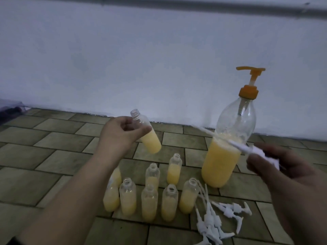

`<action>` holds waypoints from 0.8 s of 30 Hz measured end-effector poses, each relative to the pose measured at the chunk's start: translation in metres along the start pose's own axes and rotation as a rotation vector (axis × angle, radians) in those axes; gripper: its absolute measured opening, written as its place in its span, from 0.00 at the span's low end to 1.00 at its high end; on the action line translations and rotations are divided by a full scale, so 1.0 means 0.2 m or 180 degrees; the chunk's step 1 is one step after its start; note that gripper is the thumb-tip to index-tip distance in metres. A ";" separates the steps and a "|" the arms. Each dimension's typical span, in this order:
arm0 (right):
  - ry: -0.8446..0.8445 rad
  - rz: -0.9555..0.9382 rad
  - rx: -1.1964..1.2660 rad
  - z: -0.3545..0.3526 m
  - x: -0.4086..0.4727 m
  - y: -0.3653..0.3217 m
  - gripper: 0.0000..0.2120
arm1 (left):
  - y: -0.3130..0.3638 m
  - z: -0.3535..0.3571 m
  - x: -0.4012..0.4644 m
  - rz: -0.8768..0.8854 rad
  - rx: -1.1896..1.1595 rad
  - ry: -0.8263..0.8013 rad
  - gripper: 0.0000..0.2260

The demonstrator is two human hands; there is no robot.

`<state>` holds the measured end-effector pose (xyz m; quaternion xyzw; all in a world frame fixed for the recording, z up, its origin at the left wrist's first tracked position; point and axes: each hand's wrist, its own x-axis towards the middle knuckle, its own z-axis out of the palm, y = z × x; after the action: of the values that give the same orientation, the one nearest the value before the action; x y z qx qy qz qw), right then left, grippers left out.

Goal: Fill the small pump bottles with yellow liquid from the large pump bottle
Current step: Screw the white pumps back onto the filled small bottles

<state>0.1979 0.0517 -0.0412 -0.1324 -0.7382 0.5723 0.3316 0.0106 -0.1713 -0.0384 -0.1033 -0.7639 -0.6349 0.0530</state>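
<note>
The left hand (122, 133) grips a small bottle (146, 132) around its middle, fingers and thumb curled round it, holding it in the air with the open threaded neck tilted toward 11 o'clock and the base toward 5 o'clock; yellow liquid fills roughly its lower half. The right hand (276, 163) pinches a white pump head (261, 152) (blurred), whose thin dip tube (212, 133) points toward 10 o'clock, across the front of the large pump bottle (228, 147). That bottle stands upright on the tiled floor (53, 156) at about 3 o'clock from the held bottle, well apart from the left hand and just behind the right hand; it has an orange pump (250, 80) and is about half full of yellow liquid. Below the held bottle, at 6 o'clock, a cluster of uncapped small bottles (150, 197) stands on the floor, each partly filled. At 4 o'clock from them lies a heap of white pump heads (217, 220), beside the large bottle's base.
</note>
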 end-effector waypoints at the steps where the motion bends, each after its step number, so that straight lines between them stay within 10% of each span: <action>1: -0.0024 -0.0138 0.0011 0.04 0.02 -0.07 0.28 | -0.01 0.02 -0.04 -0.0110 -0.0431 -0.0059 0.15; 6: -0.0074 -0.0922 -0.0463 0.18 0.14 -0.28 0.09 | 0.00 0.12 -0.20 -0.0497 -0.1658 -0.0436 0.16; 24: -0.0964 -0.1339 -0.1910 0.16 0.33 -0.46 0.11 | 0.03 0.10 -0.26 0.0659 -0.0187 -0.0635 0.22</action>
<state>0.1443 0.0377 0.0624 0.0166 -0.9242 0.2638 0.2756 0.0633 -0.1560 -0.0467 -0.2456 -0.7317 -0.6347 0.0390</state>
